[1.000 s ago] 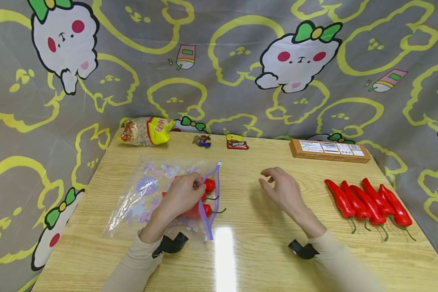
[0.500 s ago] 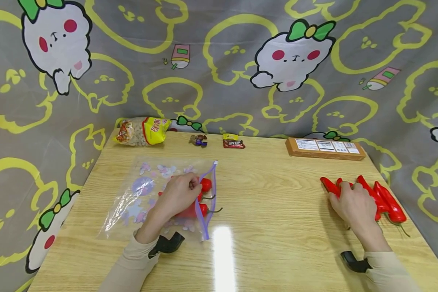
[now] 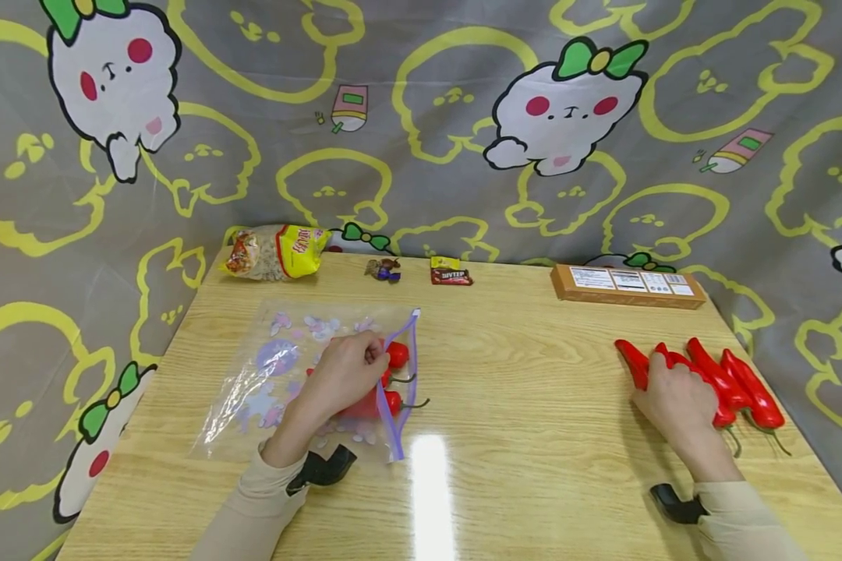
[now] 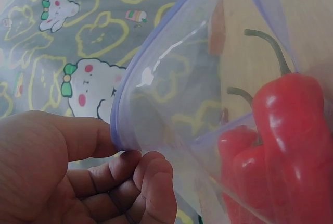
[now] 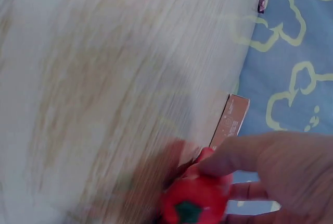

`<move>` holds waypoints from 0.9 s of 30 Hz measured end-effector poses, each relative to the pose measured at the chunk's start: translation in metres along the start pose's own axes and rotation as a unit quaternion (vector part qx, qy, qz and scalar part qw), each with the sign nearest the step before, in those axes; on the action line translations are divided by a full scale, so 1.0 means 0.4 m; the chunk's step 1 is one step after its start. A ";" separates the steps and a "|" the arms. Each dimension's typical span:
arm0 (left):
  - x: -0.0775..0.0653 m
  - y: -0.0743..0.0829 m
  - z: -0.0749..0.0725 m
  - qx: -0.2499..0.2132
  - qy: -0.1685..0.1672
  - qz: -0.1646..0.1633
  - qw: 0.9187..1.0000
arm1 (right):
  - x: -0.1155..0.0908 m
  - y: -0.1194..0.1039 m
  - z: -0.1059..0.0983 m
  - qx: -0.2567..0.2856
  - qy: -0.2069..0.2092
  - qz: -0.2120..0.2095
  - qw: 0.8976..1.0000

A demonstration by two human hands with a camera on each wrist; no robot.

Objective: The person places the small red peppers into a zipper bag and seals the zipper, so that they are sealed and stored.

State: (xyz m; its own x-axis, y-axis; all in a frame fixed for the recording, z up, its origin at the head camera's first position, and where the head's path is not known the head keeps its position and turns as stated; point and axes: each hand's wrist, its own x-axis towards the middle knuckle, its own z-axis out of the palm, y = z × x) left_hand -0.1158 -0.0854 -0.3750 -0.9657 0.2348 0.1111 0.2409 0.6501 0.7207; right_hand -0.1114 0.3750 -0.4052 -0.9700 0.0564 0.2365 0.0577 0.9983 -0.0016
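Observation:
A clear zip bag [image 3: 275, 357] with a purple zip edge lies on the left of the table, its mouth spread apart toward the right. Inside are red peppers [image 4: 294, 109] whose stems poke out past the zip. My left hand [image 3: 351, 368] pinches the bag's upper lip between thumb and finger, holding it raised. On the right, my right hand [image 3: 679, 401] reaches over a row of red peppers [image 3: 754, 389]. The right wrist view has its thumb and fingers around one red pepper [image 5: 195, 200], seen from the green stem end; the hand partly hides it.
Along the back of the table are a yellow snack bag [image 3: 277, 253], wrapped candies [image 3: 383, 270], a red bar [image 3: 452, 276] and a long brown box [image 3: 624, 287]. Behind them hangs a patterned grey cloth [image 3: 449, 179]. Bare wood [image 3: 512, 374] lies between bag and pepper row.
My right hand has swung right from mid-table to the pepper row and taken hold of a pepper there. My left hand keeps its pinch on the bag's lip.

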 end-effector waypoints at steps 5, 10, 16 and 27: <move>0.000 0.002 0.001 0.001 -0.002 0.000 1.000 | 0.008 -0.034 -0.019 0.041 -0.005 0.004 0.999; 0.000 0.001 -0.001 0.002 0.002 0.000 1.000 | 0.020 -0.132 -0.061 0.138 -0.043 -0.015 0.989; 0.001 0.002 -0.003 0.005 0.002 0.003 1.000 | 0.016 -0.274 -0.084 0.274 -0.048 -0.114 0.954; 0.000 0.001 -0.001 0.005 -0.001 0.002 1.000 | -0.037 -0.507 -0.083 0.413 -0.120 -0.252 0.867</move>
State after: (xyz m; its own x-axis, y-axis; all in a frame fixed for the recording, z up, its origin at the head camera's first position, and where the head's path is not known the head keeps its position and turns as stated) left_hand -0.1160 -0.0855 -0.3745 -0.9647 0.2382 0.1123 0.2451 0.6561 0.7138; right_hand -0.1009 0.1714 -0.3763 -0.8502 -0.4865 0.2010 -0.4802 0.5604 -0.6748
